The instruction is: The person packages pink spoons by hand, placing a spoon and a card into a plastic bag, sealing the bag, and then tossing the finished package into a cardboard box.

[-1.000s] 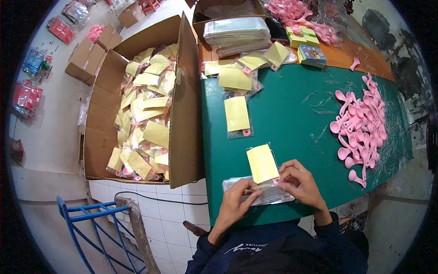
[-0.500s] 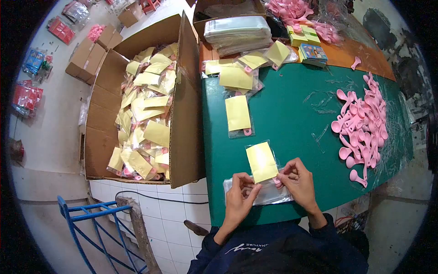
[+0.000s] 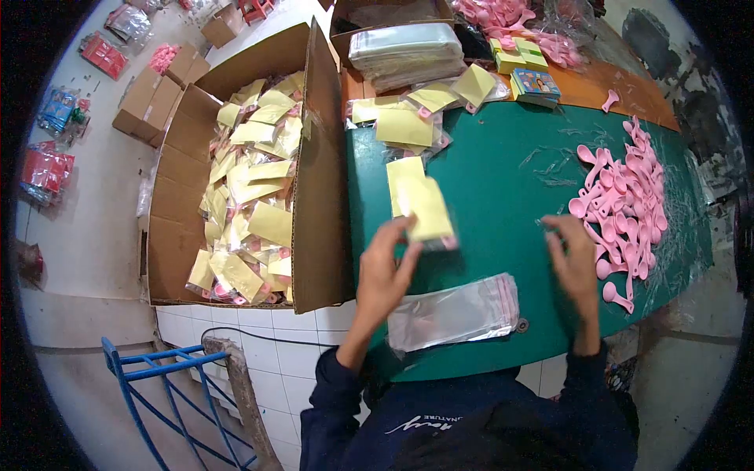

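Observation:
My left hand [image 3: 386, 267] pinches the lower left of a clear packet with a yellow card [image 3: 428, 210] in it; some pink shows at its bottom edge. This packet overlaps another yellow-card packet [image 3: 404, 174] lying on the green table. My right hand [image 3: 573, 255] is over the table just left of a heap of pink measuring spoons [image 3: 624, 192], thumb and forefinger apart, slightly blurred. Between my hands and my body lies a stack of clear plastic bags [image 3: 452, 314].
A large cardboard box [image 3: 323, 180] full of yellow-card packets stands at left. At the table's back are more packets [image 3: 404, 127], a bundle of clear bags [image 3: 407, 51] and a stack of printed cards [image 3: 536, 85]. A blue metal frame [image 3: 161, 363] stands at lower left.
My left hand has carried the yellow-card packet up and left, onto the other packet. My right hand has let go of it and moved right and up, towards the spoons. The bag stack is uncovered.

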The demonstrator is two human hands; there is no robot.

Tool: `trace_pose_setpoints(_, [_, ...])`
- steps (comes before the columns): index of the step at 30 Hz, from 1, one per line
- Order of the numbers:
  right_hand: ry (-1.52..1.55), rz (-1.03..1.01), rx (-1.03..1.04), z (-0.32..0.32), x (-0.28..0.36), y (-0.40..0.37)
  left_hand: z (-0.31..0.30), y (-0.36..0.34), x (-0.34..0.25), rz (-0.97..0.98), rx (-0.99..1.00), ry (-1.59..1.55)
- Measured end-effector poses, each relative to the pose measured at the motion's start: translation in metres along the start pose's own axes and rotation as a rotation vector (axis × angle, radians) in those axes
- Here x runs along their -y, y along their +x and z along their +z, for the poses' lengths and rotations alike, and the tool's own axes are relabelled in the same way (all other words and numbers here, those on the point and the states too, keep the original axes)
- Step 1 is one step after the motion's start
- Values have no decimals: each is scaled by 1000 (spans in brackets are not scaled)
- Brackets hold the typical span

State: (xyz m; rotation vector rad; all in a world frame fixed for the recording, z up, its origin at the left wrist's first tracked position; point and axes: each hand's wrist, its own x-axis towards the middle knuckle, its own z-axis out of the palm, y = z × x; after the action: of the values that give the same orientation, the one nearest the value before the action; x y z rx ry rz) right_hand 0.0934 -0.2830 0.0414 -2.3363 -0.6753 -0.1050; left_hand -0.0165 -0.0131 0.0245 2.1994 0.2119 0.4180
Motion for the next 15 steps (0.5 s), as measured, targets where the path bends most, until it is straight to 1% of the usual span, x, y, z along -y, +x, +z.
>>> trace_pose_setpoints(1, [-162,-44,-40,-8,-29,4,1,8,3,34,-78,112])
trace_pose_setpoints(2, [-293,-11,-33,-17,-50,13,0,9,-2,102,-56,165])
trace_pose_setpoints(3, [-367,-70,-100,-23,-73,20,-2,9,-11,167,-31,217])
trace_pose_setpoints(4, [-298,-117,-117,-27,-88,24,-2,6,-16,228,-6,271])
trace_pose_setpoints(5, [-341,-108,-81,-28,-102,28,4,-2,-16,194,175,114])
trace_pose_setpoints(6, [-382,-102,-46,-29,-112,30,9,-14,-24,127,326,51])
trace_pose_setpoints(9, [-441,-158,39,-31,-115,37,31,-33,-30,107,361,87])
trace_pose_setpoints(11, [-480,-227,-67,-29,-103,39,39,-36,-22,80,377,99])
trace_pose_setpoints(12, [-500,-260,-123,-30,-92,41,39,-33,-18,51,401,40])
trace_pose_setpoints(13, [-550,-232,-174,-32,-80,43,37,-30,-13,21,425,-19])
trace_pose_setpoints(14, [-322,-107,-92,-34,-64,43,36,-27,-10,-8,449,-78])
trace_pose_setpoints(15, [-93,17,-11,-37,-40,41,36,-24,-9,-34,426,-156])
